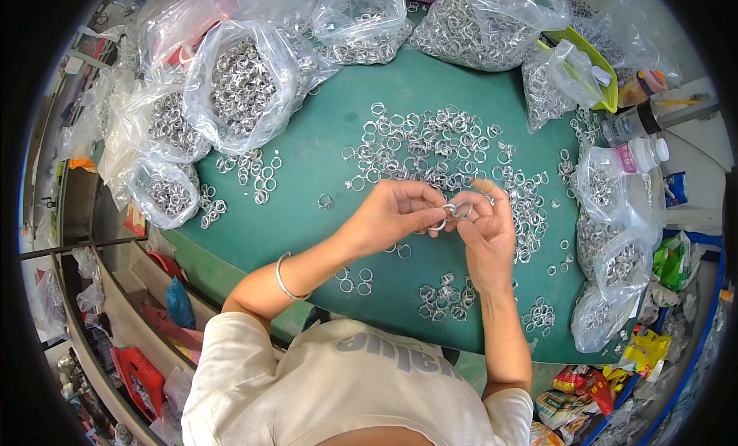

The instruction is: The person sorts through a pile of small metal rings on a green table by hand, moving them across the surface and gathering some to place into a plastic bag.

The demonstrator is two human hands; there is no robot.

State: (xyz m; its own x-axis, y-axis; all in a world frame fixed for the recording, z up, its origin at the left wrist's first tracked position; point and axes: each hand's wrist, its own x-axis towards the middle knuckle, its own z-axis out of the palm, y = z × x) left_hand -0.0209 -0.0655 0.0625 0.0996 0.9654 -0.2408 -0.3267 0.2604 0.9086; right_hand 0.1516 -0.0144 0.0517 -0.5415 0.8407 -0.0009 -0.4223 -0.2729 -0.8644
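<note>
My left hand (398, 214) pinches a silver ring (439, 226) between thumb and fingertips, above the green tabletop. Close against it, my right hand (489, 234) has thumb and fingers closed on a silver ring (463, 209). The fingertips almost meet, so I cannot tell whether these two are linked or only touching. Just beyond my hands spreads a large loose pile of silver rings (430, 142). A smaller heap of rings (444, 298) lies nearer my body, and a few rings (356, 281) sit below my left wrist.
Open clear plastic bags full of rings (242, 88) line the left and far edges of the green table (307, 165). More ring-filled bags (607, 246) stand along the right edge, near a clear bottle (626, 127) and a white-capped bottle (639, 155). A yellow-green basket (603, 69) holds a bag.
</note>
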